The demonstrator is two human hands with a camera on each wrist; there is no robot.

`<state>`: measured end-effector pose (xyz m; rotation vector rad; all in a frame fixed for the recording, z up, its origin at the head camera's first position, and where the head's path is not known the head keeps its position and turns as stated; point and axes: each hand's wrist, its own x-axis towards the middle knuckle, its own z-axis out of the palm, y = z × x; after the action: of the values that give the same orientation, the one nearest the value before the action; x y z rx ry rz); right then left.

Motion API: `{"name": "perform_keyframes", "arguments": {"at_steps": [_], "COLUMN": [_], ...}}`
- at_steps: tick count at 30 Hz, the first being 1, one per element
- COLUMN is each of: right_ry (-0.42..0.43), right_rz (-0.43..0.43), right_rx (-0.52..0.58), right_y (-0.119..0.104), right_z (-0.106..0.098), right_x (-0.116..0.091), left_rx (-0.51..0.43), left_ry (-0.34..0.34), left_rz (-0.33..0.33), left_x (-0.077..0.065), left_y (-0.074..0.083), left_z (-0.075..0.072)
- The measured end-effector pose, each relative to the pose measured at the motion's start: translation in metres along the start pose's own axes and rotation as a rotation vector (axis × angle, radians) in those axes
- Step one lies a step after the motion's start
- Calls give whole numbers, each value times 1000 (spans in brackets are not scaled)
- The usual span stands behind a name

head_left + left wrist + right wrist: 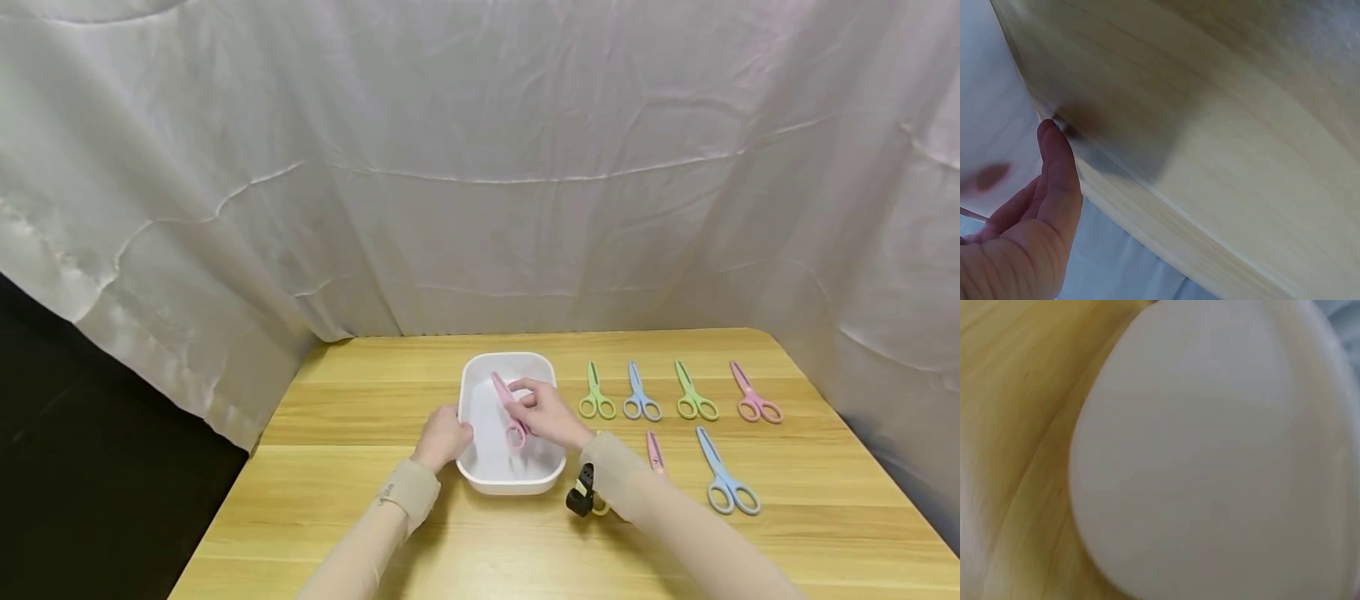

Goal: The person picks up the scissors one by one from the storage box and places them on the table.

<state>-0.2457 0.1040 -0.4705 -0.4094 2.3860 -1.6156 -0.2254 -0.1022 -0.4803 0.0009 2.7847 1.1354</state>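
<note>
My right hand [551, 414] pinches a pair of pink scissors [498, 386] over the white bin [510, 483], blades pointing away and finger loops toward me. Whether the scissors touch the bin's floor I cannot tell. At the bin's left side, my left hand [442, 437] grips the wall, the thumb at the rim. In the left wrist view the fingers of the left hand [1047, 206] lie along the bin's outer wall [997, 94]. The right wrist view is filled by the bin's outer wall [1204, 462]; the right hand is hidden there.
Right of the bin, a back row holds green scissors [595, 398], blue scissors [638, 399], more green scissors [692, 398] and pink scissors [752, 400]. Nearer lie blue scissors [722, 476], pink scissors [654, 450] and a yellow-handled pair, partly hidden by my right arm. Curtains hang behind the table [352, 467].
</note>
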Motion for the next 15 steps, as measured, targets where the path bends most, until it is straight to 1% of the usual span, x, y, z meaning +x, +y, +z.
{"name": "perform_keyframes", "arguments": {"at_steps": [8, 15], "right_ry": [60, 90], "right_rz": [22, 39], "right_rx": [86, 160], "right_y": [-4, -9], "right_z": [-3, -7], "right_x": [-4, -12], "left_rx": [-26, -1], "left_ry": [0, 10], "left_rz": [-3, 23], "left_x": [1, -1], "left_y": [-1, 0], "left_z": [1, -3]}}
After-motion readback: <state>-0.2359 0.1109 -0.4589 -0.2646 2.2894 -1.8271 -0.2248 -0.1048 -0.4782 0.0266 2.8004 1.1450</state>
